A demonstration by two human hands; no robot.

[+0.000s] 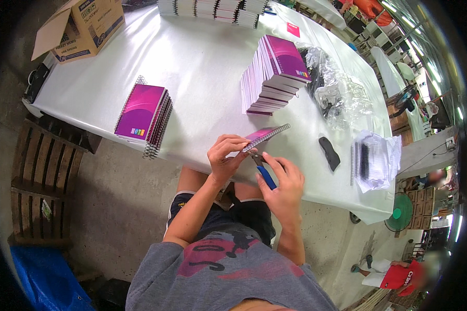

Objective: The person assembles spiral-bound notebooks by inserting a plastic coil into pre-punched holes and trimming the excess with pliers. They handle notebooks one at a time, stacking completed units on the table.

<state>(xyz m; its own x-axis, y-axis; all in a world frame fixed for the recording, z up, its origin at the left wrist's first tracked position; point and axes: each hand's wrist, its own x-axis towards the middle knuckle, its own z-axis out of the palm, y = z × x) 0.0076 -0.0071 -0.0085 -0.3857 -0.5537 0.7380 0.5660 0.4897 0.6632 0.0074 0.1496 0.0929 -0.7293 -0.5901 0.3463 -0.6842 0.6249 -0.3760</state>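
Fingers of the left hand (225, 158): pinched on the near end of the held notebook (261, 133), purple cover, wire spiral turned toward the right. Blue-handled pliers (266, 177) are gripped in the right hand (284, 187), fingers curled round the handles; the pliers' tip is put at the notebook's near spiral end. Whether wire is bitten cannot be told.

The notebook is held up over the bench (197, 67) edge. Judged light, fairly stiff across the cover, smooth and a little slippery; the spiral looks springy and easily bent, so it is best gripped by cover and pages near the spiral end.

Relative to the held notebook: a tall notebook stack (290, 57) is placed beyond, a shorter spiral-bound pile (140, 111) to the left, a dark flat object (329, 153) to the right, loose black coils (365, 161) farther right.
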